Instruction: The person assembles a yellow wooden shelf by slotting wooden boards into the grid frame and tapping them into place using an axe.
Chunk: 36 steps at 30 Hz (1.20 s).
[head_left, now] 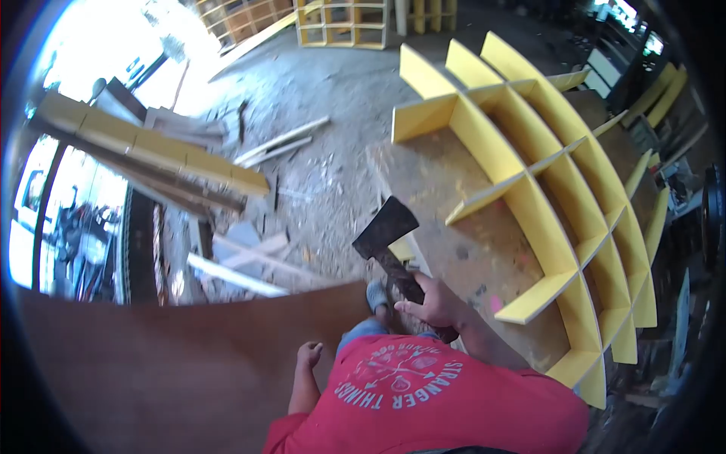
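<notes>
My right hand (439, 304) is wrapped round the dark handle of a hatchet (387, 227), whose broad blade points up and away from me. My left hand (309, 353) hangs in front of my red shirt, fingers curled, over a brown curved panel (174, 363); whether it touches the panel or holds something small I cannot make out. To the right of the hatchet, a yellow curved lattice frame (529, 170) rests on a stained wooden board (484, 250).
Loose wood strips (283, 141) and scraps (242, 257) lie on the dusty floor. A yellow-edged beam (174, 155) spans the left side. More lattice frames (344, 26) stand at the back. My shoe (376, 295) is beside the panel's edge.
</notes>
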Each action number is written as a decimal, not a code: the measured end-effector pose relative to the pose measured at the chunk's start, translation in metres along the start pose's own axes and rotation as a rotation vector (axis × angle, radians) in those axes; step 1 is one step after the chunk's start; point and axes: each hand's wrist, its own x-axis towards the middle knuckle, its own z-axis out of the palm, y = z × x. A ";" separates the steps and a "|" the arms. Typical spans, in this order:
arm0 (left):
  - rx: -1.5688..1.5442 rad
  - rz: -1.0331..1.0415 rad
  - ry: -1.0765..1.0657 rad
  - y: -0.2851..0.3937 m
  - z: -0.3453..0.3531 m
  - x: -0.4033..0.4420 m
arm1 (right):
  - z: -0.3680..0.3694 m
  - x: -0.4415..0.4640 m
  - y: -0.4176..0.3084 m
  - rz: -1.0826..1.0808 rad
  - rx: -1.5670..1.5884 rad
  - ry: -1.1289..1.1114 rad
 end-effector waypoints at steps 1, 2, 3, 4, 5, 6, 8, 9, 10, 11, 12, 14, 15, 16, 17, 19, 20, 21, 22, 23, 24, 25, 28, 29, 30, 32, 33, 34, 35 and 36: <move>0.010 -0.079 0.011 0.039 -0.021 0.019 | -0.007 0.032 -0.006 -0.002 0.003 0.016; 0.019 -0.011 -0.002 0.068 -0.039 0.043 | -0.010 0.059 -0.008 0.003 0.018 0.032; 0.033 0.054 -0.018 0.094 -0.059 0.067 | -0.016 0.081 -0.018 0.041 0.024 0.042; 0.047 0.118 -0.032 0.121 -0.078 0.090 | -0.025 0.104 -0.029 0.076 0.034 0.049; 0.111 0.173 -0.013 0.147 -0.097 0.111 | -0.033 0.127 -0.038 0.106 0.046 0.050; 0.175 0.222 0.008 0.179 -0.117 0.125 | -0.039 0.149 -0.043 0.091 0.066 0.087; 0.171 0.289 -0.012 0.219 -0.145 0.163 | -0.046 0.190 -0.045 0.068 0.110 0.145; 0.102 0.311 -0.047 0.242 -0.157 0.188 | -0.049 0.211 -0.046 0.056 0.129 0.168; 0.036 0.337 -0.081 0.269 -0.172 0.213 | -0.053 0.234 -0.046 0.038 0.149 0.196; -0.058 0.307 -0.155 0.294 -0.183 0.236 | -0.057 0.256 -0.045 0.020 0.170 0.227; -0.044 0.390 -0.170 0.321 -0.197 0.260 | -0.061 0.279 -0.047 0.027 0.187 0.253; -0.010 0.419 -0.218 0.390 -0.226 0.302 | -0.071 0.327 -0.048 0.037 0.219 0.308; -0.023 0.435 -0.216 0.413 -0.239 0.335 | -0.079 0.356 -0.045 0.067 0.244 0.303; -0.043 0.453 -0.210 0.437 -0.251 0.369 | -0.085 0.384 -0.041 0.074 0.254 0.324; -0.069 0.474 -0.197 0.464 -0.262 0.404 | -0.093 0.415 -0.038 0.074 0.260 0.341; -0.070 0.529 -0.121 0.481 -0.283 0.490 | -0.110 0.479 -0.047 0.066 0.229 0.369; -0.066 0.544 -0.086 0.481 -0.302 0.521 | -0.116 0.512 -0.053 0.072 0.256 0.380; 0.143 0.548 -0.109 0.490 -0.324 0.539 | -0.123 0.545 -0.059 0.082 0.280 0.394; 0.204 0.487 -0.096 0.486 -0.338 0.558 | -0.125 0.572 -0.064 0.110 0.301 0.401; 0.419 0.608 -0.083 0.478 -0.355 0.572 | -0.125 0.601 -0.067 0.106 0.349 0.420; 0.619 0.749 -0.059 0.470 -0.368 0.595 | -0.133 0.622 -0.084 0.109 0.377 0.411; 0.656 0.772 -0.106 0.458 -0.383 0.603 | -0.143 0.643 -0.095 0.103 0.366 0.386; 0.630 0.610 -0.282 0.448 -0.412 0.624 | -0.164 0.702 -0.110 0.044 0.238 0.380; 0.621 0.527 -0.328 0.449 -0.412 0.639 | -0.172 0.723 -0.112 0.020 0.180 0.396; 0.616 0.483 -0.355 0.461 -0.414 0.658 | -0.182 0.743 -0.115 0.036 0.174 0.412; 0.626 0.442 -0.396 0.487 -0.415 0.703 | -0.192 0.783 -0.117 0.069 0.171 0.441; 0.638 0.444 -0.411 0.502 -0.418 0.727 | -0.192 0.801 -0.115 0.110 0.200 0.475; 0.645 0.456 -0.429 0.518 -0.422 0.756 | -0.194 0.817 -0.113 0.144 0.230 0.515; 0.656 0.479 -0.438 0.540 -0.428 0.786 | -0.200 0.834 -0.114 0.176 0.249 0.561; 0.671 0.498 -0.439 0.565 -0.435 0.816 | -0.206 0.855 -0.115 0.176 0.293 0.604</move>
